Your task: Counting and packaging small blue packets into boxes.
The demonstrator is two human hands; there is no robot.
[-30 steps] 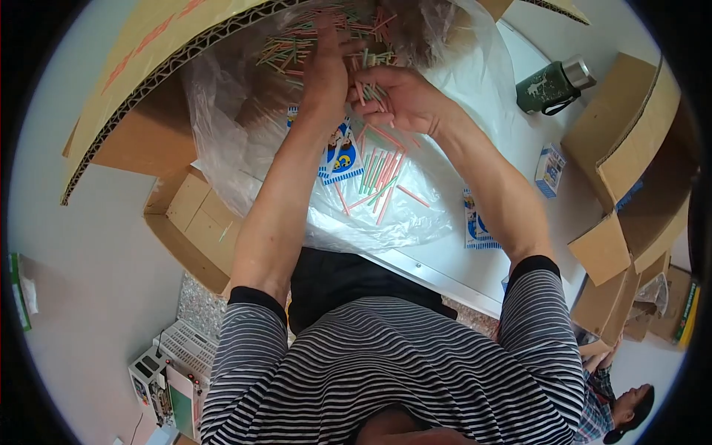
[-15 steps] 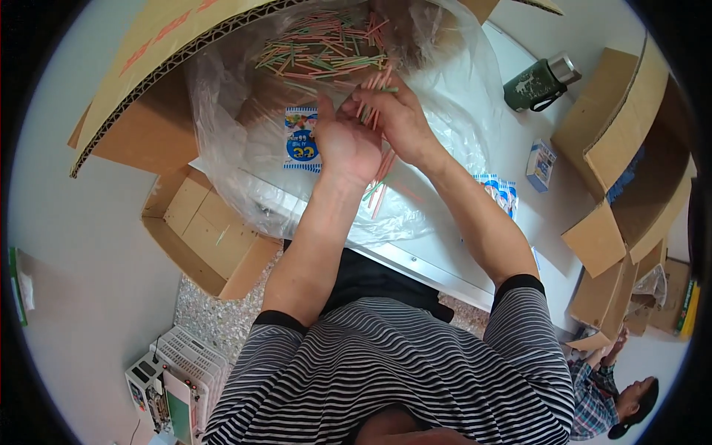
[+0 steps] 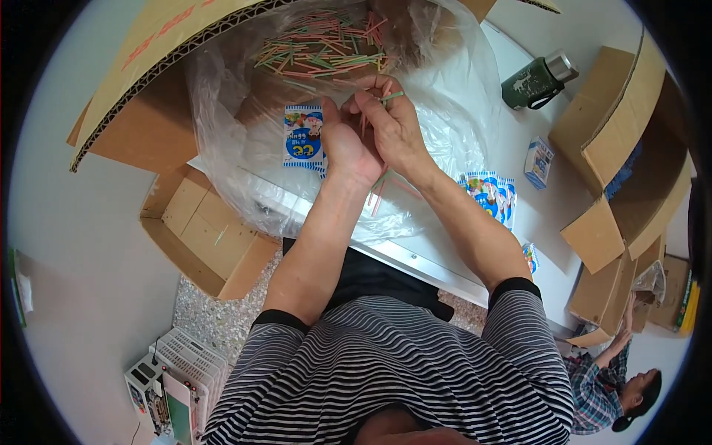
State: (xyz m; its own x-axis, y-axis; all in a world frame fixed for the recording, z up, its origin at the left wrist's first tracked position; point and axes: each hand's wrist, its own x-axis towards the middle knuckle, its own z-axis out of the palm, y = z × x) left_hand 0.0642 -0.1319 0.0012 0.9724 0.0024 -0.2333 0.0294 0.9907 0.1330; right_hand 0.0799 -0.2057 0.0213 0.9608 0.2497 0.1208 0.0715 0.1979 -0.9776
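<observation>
My left hand (image 3: 348, 148) and my right hand (image 3: 398, 130) meet over the plastic-lined area by the open carton. Thin pink and green sticks (image 3: 391, 96) jut from the closed fingers of my right hand. My left palm faces up with the thumb raised; its other fingers are mostly hidden beside my right hand. More sticks (image 3: 377, 202) show below my wrists. A pile of thin pink, green and yellow sticks (image 3: 319, 46) lies just beyond my hands. Beside my left thumb is a blue and white printed packet (image 3: 304, 136), with another packet's edge under it.
Clear plastic sheeting (image 3: 463, 96) spreads around a large carton (image 3: 141, 111). To the right are several similar packets (image 3: 486, 193), a small box (image 3: 539, 163), a green flask (image 3: 538, 80) and another carton (image 3: 615, 148). An empty cardboard tray (image 3: 204, 230) is at left; another person (image 3: 597, 393) is lower right.
My right hand has closed in against my left, and fewer stick ends show. The packets on the right are more exposed. The other person's arms have moved.
</observation>
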